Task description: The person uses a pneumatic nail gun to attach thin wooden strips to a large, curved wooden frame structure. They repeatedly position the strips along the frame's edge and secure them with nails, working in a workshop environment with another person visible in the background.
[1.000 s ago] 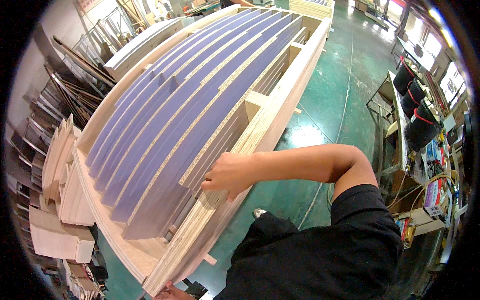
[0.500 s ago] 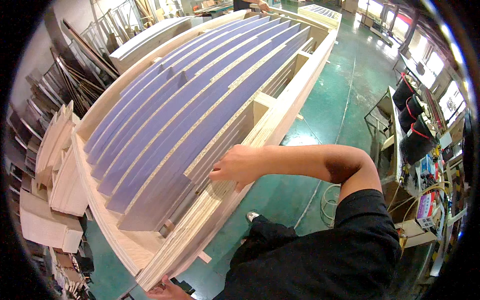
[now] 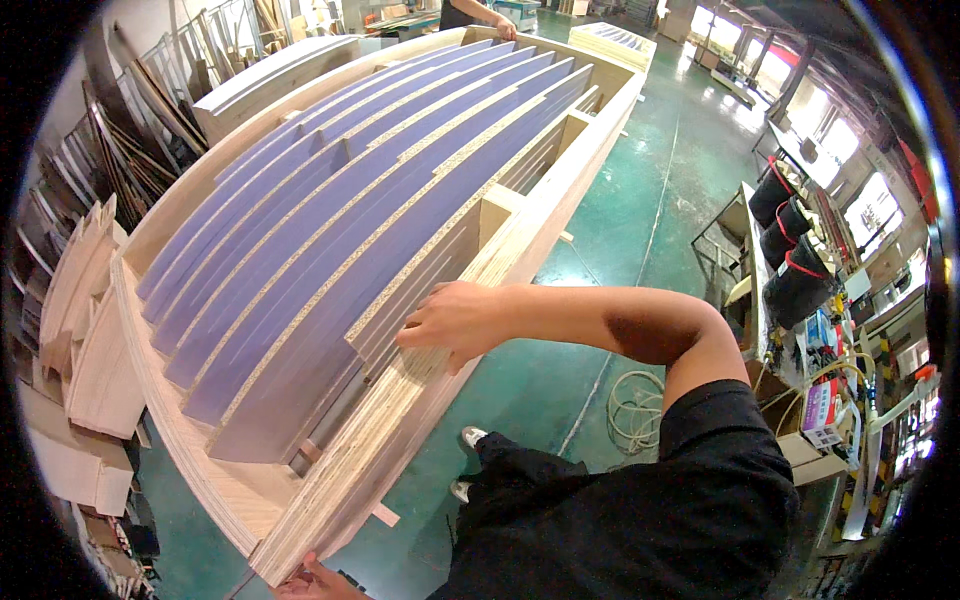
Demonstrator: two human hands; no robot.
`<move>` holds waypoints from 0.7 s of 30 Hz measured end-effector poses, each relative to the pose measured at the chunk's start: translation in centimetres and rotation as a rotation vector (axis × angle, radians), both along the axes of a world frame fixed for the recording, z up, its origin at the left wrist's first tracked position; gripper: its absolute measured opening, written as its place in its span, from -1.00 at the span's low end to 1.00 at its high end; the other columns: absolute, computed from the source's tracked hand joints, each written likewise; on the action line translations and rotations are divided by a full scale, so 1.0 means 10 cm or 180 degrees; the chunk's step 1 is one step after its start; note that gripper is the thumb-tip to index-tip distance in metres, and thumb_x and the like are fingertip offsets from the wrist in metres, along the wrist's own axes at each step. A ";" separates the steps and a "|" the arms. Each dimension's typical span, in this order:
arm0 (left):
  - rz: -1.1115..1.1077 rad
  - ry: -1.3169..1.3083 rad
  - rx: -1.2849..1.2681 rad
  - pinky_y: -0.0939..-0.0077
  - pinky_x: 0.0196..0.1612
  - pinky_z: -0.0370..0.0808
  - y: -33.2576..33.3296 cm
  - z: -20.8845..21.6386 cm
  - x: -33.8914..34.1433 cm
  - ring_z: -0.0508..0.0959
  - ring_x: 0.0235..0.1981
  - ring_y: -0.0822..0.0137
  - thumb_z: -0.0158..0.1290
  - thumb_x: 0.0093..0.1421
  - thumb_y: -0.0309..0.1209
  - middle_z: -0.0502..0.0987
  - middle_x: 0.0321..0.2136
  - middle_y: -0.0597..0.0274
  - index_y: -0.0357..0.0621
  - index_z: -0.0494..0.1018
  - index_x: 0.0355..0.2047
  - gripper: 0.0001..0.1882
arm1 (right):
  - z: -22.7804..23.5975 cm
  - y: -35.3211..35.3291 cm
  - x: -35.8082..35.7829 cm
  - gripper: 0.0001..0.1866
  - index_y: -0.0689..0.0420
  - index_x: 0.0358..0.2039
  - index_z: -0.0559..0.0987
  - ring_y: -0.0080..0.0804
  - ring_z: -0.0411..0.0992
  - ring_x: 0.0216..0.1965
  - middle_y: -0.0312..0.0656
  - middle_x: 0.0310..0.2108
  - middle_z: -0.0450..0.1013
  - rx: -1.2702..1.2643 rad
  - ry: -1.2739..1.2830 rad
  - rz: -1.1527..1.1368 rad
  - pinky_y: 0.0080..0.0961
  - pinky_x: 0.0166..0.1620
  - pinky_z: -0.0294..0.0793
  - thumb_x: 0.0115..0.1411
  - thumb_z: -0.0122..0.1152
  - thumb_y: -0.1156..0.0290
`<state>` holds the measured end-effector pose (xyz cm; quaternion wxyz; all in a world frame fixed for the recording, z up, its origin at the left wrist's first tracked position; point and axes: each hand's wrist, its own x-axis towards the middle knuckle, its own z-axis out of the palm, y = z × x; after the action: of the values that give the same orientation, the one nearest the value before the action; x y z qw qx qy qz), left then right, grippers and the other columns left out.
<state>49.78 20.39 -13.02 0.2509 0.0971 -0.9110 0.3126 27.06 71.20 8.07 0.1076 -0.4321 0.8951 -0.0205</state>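
A large boat-shaped wooden frame [image 3: 135, 350] fills the middle of the view, set with several curved upright panels [image 3: 330, 265] that look bluish with speckled edges. Along its right side runs a long layered plywood strip [image 3: 345, 455]. My right hand [image 3: 460, 322] is closed over this strip around mid-length, fingers over the inner edge and thumb at the outer side. At the strip's near end, by the lower edge of the view, my left hand [image 3: 315, 582] grips the corner; part of that hand is cut off.
Another person's hand [image 3: 505, 28] touches the frame's far end. On the right stands a workbench [image 3: 745, 290] with black buckets [image 3: 800, 285], and a coiled hose [image 3: 635, 412] lies on the green floor [image 3: 610, 250]. Curved wooden pieces [image 3: 95, 375] are stacked on the left.
The view has shifted, so the frame sits slightly farther left. Both my hands keep their places on the plywood strip. More of the other person's arm shows at the far end.
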 end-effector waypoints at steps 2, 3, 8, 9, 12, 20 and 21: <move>-0.0534 0.0772 0.1555 -0.27 0.09 0.47 -0.07 -0.15 0.03 0.44 0.17 -0.32 0.23 0.25 0.03 0.34 0.28 -0.18 -0.13 0.21 0.38 -0.16 | 0.00 -0.03 0.00 -0.24 0.06 0.12 0.39 -0.03 0.51 0.06 -0.11 -0.07 0.51 -0.0052 0.0001 0.0011 -0.02 0.07 0.44 -0.02 0.54 0.07; -0.0721 0.0998 0.2108 -0.29 0.12 0.44 0.16 0.06 -0.06 0.42 0.20 -0.34 0.19 0.27 0.07 0.32 0.31 -0.16 -0.13 0.18 0.40 -0.15 | -0.03 -0.01 0.00 -0.25 0.07 0.12 0.40 -0.04 0.50 0.07 -0.11 -0.07 0.51 -0.0050 -0.0036 -0.0015 -0.01 0.07 0.44 -0.01 0.54 0.07; -0.0576 0.1721 0.1413 -0.22 0.29 0.31 0.01 -0.10 -0.19 0.32 0.30 -0.31 0.13 0.30 0.07 0.26 0.38 -0.11 -0.23 0.19 0.40 -0.15 | -0.04 0.04 -0.05 -0.27 0.04 0.16 0.41 -0.10 0.47 0.12 -0.14 -0.02 0.52 -0.0013 -0.0076 0.0058 -0.02 0.13 0.41 0.02 0.51 0.10; -0.0631 0.1784 0.1344 -0.20 0.28 0.32 0.11 -0.04 -0.25 0.33 0.29 -0.28 0.13 0.30 0.06 0.27 0.36 -0.10 -0.23 0.21 0.38 -0.18 | -0.01 0.03 -0.04 -0.26 0.02 0.20 0.41 -0.12 0.45 0.16 -0.14 0.00 0.52 0.0102 -0.0210 -0.0054 0.00 0.16 0.39 0.04 0.49 0.10; -0.1058 0.1961 0.1341 -0.13 0.24 0.34 0.82 0.22 -0.48 0.36 0.24 -0.20 0.15 0.30 0.01 0.31 0.29 -0.06 -0.23 0.25 0.33 -0.24 | -0.31 0.14 0.08 -0.23 -0.09 0.29 0.38 -0.05 0.33 0.26 -0.10 0.16 0.42 -0.0764 0.0995 0.0044 0.22 0.26 0.23 0.07 0.43 0.09; -0.2600 0.0684 0.2460 0.05 0.16 0.41 3.65 -0.07 -0.61 0.44 0.11 0.01 0.19 0.29 -0.12 0.42 0.13 0.04 -0.24 0.37 0.18 -0.41 | -1.57 2.08 1.70 -0.57 0.04 -0.01 0.52 0.01 0.39 0.12 -0.05 -0.03 0.45 -0.3047 0.0293 -0.1179 0.06 0.16 0.35 0.09 0.35 0.30; -0.2410 0.0434 0.2592 0.07 0.15 0.42 3.84 -0.21 -0.23 0.45 0.09 0.03 0.20 0.29 -0.13 0.43 0.11 0.05 -0.24 0.39 0.16 -0.43 | -1.97 2.43 1.89 -0.59 0.06 -0.03 0.53 0.02 0.40 0.10 -0.04 -0.05 0.46 -0.3063 -0.0061 -0.1593 0.05 0.14 0.37 0.08 0.34 0.32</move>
<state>47.49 58.81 -15.09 0.3462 -0.1278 -0.9111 -0.1833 45.99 95.48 -11.63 -0.1024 -0.2060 0.8592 -0.4570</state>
